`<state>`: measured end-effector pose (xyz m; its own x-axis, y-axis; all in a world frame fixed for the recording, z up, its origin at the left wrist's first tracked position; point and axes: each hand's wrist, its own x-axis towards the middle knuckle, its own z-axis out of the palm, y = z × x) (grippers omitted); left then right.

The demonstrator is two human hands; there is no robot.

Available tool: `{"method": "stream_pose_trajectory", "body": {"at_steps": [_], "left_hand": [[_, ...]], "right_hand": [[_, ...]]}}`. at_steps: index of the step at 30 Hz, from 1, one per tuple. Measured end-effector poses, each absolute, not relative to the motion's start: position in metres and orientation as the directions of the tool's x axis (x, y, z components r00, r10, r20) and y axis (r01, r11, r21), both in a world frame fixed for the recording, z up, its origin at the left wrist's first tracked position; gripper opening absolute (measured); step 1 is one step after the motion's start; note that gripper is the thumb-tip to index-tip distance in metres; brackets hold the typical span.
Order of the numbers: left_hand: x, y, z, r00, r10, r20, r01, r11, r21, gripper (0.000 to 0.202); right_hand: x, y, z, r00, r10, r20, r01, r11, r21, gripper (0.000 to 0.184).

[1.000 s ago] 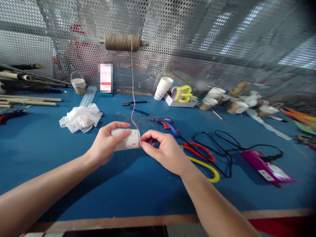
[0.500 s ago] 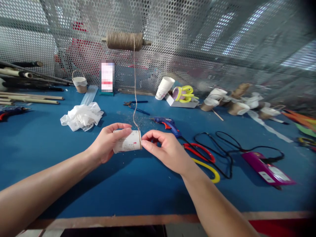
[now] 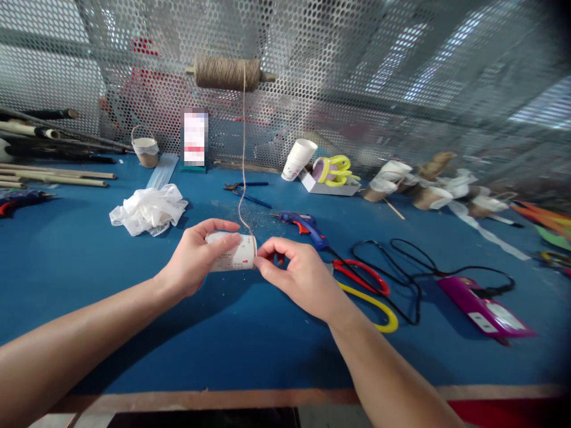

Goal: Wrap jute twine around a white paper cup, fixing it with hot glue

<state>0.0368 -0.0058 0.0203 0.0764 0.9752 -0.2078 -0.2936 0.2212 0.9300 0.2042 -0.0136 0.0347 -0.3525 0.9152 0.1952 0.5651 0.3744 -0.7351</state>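
In the head view, a paper cup (image 3: 232, 252) is held on its side just above the worktop (image 3: 134, 333), between the two hands. The left hand (image 3: 191, 264) is wrapped round its body, fingers (image 3: 223, 241) curled shut over the top, so the cup is steadied. The right hand (image 3: 298, 276) is pinched, thumb against forefinger, at the cup's rim, where twine (image 3: 243, 148) is pressed on (seemingly to stop it slipping). The twine is led straight up beyond the fingers to a spool (image 3: 228, 72) on the mesh. Small print and a red mark are carried by the cup; none can be read.
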Motion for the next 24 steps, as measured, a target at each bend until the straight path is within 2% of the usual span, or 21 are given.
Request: {"method": "stream_pose_trajectory", "body": {"at_steps": [15,18,20,24], "left_hand": [[0.035,-0.006,0.017,0.077,0.982,-0.17,-0.289,0.185,0.939,0.031],[0.035,-0.007,0.013,0.086,0.994,-0.067,-0.282,0.089,0.955,0.031],[0.035,-0.009,0.011,0.089,0.995,0.036,-0.219,-0.016,0.976,0.027],[0.035,-0.014,0.012,0.171,0.968,0.181,-0.034,-0.178,0.983,0.027]], "right_hand": [[0.207,-0.014,0.035,-0.37,0.912,0.18,0.537,0.367,-0.76,0.009],[0.209,-0.011,0.035,-0.326,0.935,0.142,0.486,0.295,-0.823,0.015],[0.21,-0.007,0.034,-0.24,0.961,0.138,0.453,0.236,-0.86,0.022],[0.214,0.0,0.03,-0.142,0.962,0.232,0.402,0.27,-0.875,0.021]]}}
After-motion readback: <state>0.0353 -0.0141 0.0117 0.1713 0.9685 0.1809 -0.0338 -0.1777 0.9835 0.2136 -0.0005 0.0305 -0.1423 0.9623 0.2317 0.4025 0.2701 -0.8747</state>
